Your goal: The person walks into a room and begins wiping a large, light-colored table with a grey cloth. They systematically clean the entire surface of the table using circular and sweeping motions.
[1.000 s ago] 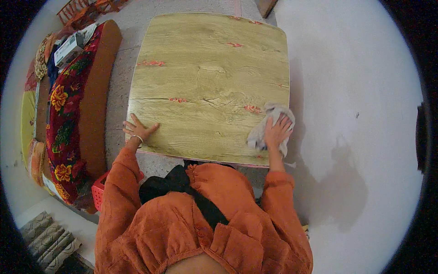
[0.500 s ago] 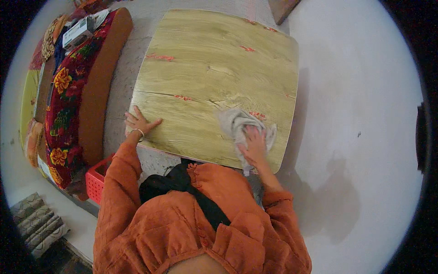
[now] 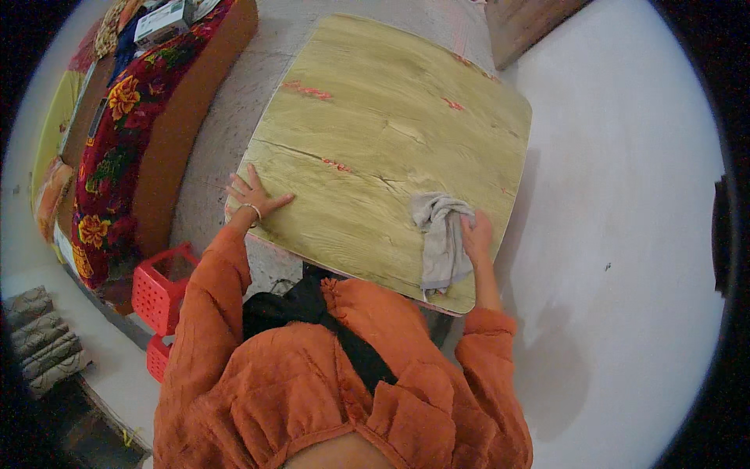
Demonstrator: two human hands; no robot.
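Note:
A grey cloth [image 3: 445, 246] lies bunched on the near right part of a square table [image 3: 375, 86] with a yellow-green wood-grain top and small red marks. My right hand [image 3: 478, 234] is at the cloth's right side, its fingers closed on the cloth's edge; the fingertips are partly hidden. Flat on the table's near left corner rests my left hand [image 3: 260, 197], fingers spread and holding nothing, with a pale bangle at the wrist.
Left of the table stands a bed or couch with a dark red flowered cover [image 3: 113, 168] and a white box [image 3: 162, 23] on it. Red perforated plastic stools [image 3: 158, 293] are by my left arm. A pale wall [image 3: 617, 195] runs close along the right; a wooden panel [image 3: 531, 27] stands at the far right.
My right hand has moved right, from on top of the cloth to its right edge. The cloth is bunched differently. The view has turned, and my left hand stays on the table corner.

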